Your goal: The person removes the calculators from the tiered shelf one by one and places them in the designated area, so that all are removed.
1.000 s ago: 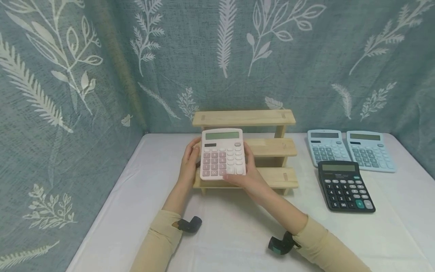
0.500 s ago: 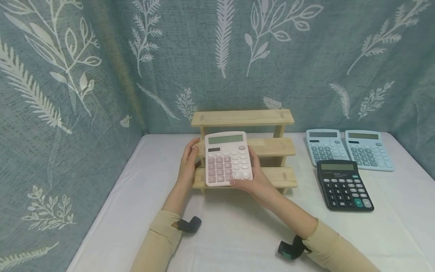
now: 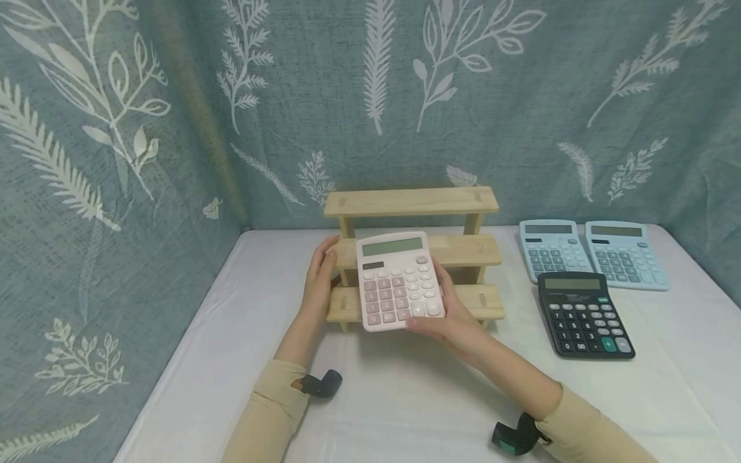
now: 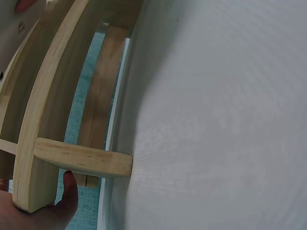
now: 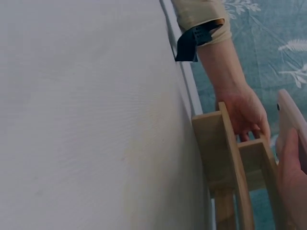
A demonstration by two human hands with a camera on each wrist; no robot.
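A three-tier wooden display stand (image 3: 411, 201) sits on the white table. At its left end my left hand (image 3: 317, 286) grips the stand's side; in the left wrist view the thumb of that hand (image 4: 45, 215) lies against the wood by a leg, other fingers hidden. My right hand (image 3: 451, 321) holds a pink calculator (image 3: 399, 283) by its lower right corner, thumb on the front and the rest of the fingers mostly behind. The calculator is tilted, screen up, in front of the lower tiers. The right wrist view catches only the calculator's edge (image 5: 288, 112).
Right of the stand lie two light blue calculators (image 3: 556, 247) (image 3: 628, 254) side by side. Just in front of them is a black calculator (image 3: 585, 315), close to the left blue one. A patterned blue-green curtain (image 3: 324, 96) hangs behind and at the sides of the white tabletop (image 3: 370, 411).
My right hand has drawn the pink calculator to the right and nearer, away from the left hand, tilting it slightly. The left hand stays at the stand's left end.
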